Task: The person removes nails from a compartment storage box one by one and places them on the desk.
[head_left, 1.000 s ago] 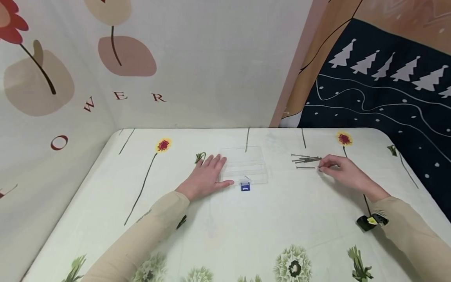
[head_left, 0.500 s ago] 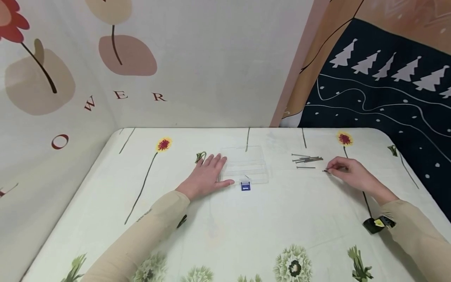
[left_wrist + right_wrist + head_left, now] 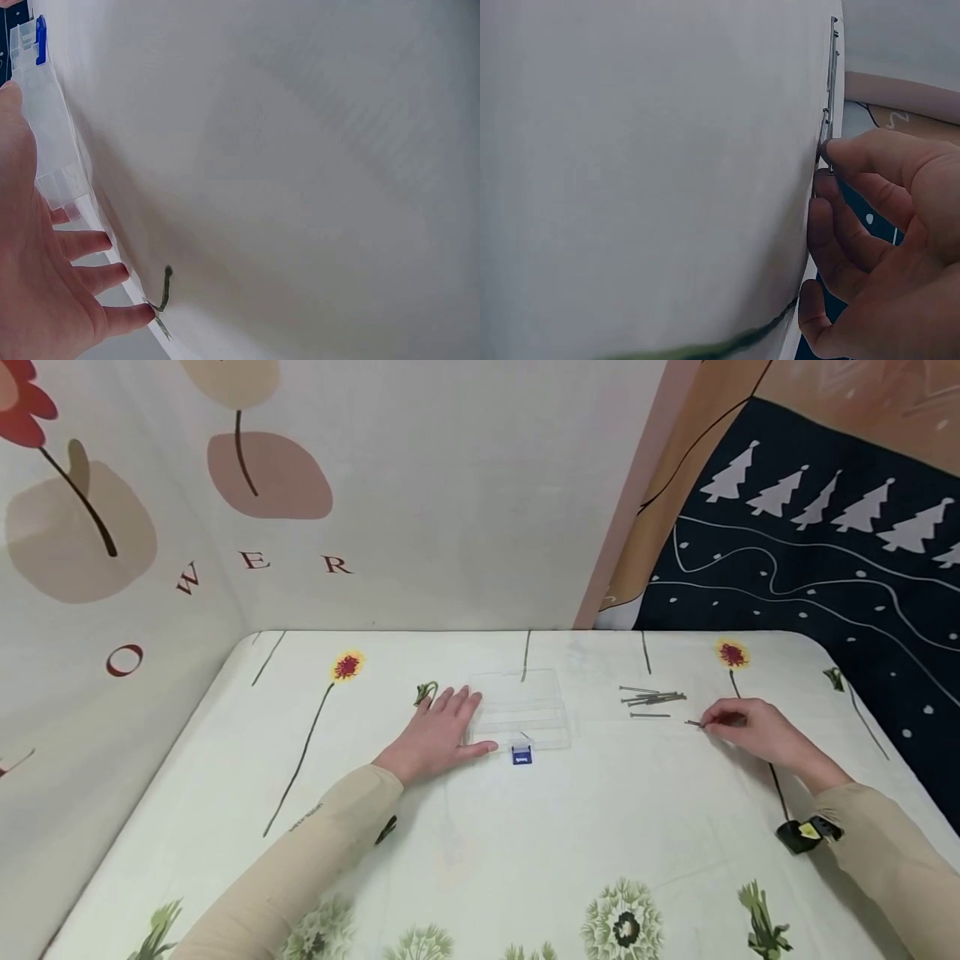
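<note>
A clear plastic compartment box (image 3: 517, 708) with a blue latch (image 3: 522, 755) lies on the table. My left hand (image 3: 438, 739) rests flat, fingers spread, along its left side; the left wrist view shows the box (image 3: 52, 112) beyond the thumb. To the right, several thin metal nails (image 3: 654, 697) lie in a loose pile, and a single nail (image 3: 650, 716) sits just in front of them. My right hand (image 3: 746, 731) pinches another nail (image 3: 693, 723) between thumb and fingertips, low over the cloth. In the right wrist view the fingers hide most of it.
A white flowered cloth (image 3: 570, 843) covers the table. Behind it stands a pale printed wall hanging (image 3: 450, 527), with a dark tree-patterned cloth (image 3: 810, 560) at the right. A black wrist device (image 3: 798, 837) sits at the right sleeve.
My right hand has drawn back from the pile, to the right and slightly nearer, with the nail between its fingers. The left hand and the box have stayed in place.
</note>
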A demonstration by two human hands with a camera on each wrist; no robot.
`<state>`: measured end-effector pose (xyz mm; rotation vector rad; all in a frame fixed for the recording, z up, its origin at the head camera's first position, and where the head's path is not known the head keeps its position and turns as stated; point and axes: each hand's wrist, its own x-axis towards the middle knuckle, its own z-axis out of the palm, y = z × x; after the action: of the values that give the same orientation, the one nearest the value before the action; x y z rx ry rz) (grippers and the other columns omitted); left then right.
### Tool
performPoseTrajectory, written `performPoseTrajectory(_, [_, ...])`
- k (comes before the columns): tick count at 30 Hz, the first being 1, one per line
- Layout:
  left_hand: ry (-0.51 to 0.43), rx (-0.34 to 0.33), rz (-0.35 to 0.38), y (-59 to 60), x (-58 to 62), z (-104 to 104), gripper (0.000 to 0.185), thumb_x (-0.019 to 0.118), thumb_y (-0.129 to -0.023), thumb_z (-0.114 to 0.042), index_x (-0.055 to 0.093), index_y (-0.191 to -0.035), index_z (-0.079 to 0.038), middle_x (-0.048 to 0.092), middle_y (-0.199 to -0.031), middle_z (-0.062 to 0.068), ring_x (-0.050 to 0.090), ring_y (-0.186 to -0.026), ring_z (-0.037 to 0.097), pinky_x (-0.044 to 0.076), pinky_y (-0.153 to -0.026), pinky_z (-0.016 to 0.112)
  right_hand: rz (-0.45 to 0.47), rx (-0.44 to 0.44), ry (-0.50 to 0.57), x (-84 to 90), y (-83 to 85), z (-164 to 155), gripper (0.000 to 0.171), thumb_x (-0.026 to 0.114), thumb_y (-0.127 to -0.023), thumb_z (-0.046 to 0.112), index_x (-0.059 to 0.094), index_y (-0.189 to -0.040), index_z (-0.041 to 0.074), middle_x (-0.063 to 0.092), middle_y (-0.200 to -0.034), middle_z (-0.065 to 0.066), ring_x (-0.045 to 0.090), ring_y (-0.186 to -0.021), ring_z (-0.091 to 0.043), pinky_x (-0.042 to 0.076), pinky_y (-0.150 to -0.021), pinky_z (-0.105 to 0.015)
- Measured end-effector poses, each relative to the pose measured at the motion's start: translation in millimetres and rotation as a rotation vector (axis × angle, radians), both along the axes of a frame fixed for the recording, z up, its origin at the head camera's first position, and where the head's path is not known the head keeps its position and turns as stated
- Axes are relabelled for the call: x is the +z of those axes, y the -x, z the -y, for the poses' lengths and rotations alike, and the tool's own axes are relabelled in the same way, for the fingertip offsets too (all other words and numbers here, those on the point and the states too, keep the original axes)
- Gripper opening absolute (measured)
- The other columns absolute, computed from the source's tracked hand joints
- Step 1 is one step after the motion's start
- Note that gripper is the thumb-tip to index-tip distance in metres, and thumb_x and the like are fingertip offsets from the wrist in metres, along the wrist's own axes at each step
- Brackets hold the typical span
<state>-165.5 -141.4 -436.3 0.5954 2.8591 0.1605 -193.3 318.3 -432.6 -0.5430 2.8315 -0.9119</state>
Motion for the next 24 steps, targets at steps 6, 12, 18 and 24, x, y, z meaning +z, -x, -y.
performPoseTrajectory(6, [-0.005,-0.002,-0.001,0.3,-0.1,-0.1,0.091,0.04,-0.092,-0.069,0.02,-0.154,-0.006,0.018,-0.158,0.018,0.015,-0.143,0.039,0.013,-0.111,0.06,0.046,-0.018,-0.032,0.4,4.4,2.2,0.007,0.069,-0.087,0.002,0.071,-0.094,0.002,0.066,-0.092,-0.007,0.055,-0.08,-0.018,0.046,-0.069,-0.021])
performPoseTrajectory(12, [-0.012,-0.002,0.001,0.3,-0.3,-0.7,0.091,0.04,-0.091,-0.069,0.021,-0.154,-0.006,0.019,-0.157,0.018,0.015,-0.143,0.04,0.013,-0.111,0.06,0.046,-0.033,-0.03,0.2,7.2,2.8,0.01,0.068,-0.087,0.002,0.07,-0.097,0.001,0.066,-0.093,-0.009,0.055,-0.082,-0.02,0.046,-0.068,-0.022])
performPoseTrajectory(18, [-0.011,-0.002,0.002,0.6,-1.0,-0.6,0.091,0.039,-0.091,-0.07,0.02,-0.154,-0.007,0.019,-0.157,0.018,0.015,-0.143,0.039,0.013,-0.111,0.06,0.029,-0.055,-0.027,2.5,8.1,2.2,0.014,0.066,-0.088,0.001,0.069,-0.101,0.0,0.065,-0.095,-0.01,0.054,-0.083,-0.024,0.045,-0.068,-0.023])
performPoseTrajectory(24, [-0.007,0.004,0.003,0.6,-0.6,-0.1,0.092,0.04,-0.091,-0.07,0.02,-0.154,-0.007,0.018,-0.158,0.018,0.015,-0.143,0.039,0.013,-0.111,0.06,0.039,-0.075,0.009,7.0,8.7,6.1,0.015,0.063,-0.091,0.002,0.068,-0.105,-0.002,0.065,-0.103,-0.016,0.054,-0.087,-0.027,0.047,-0.066,-0.024])
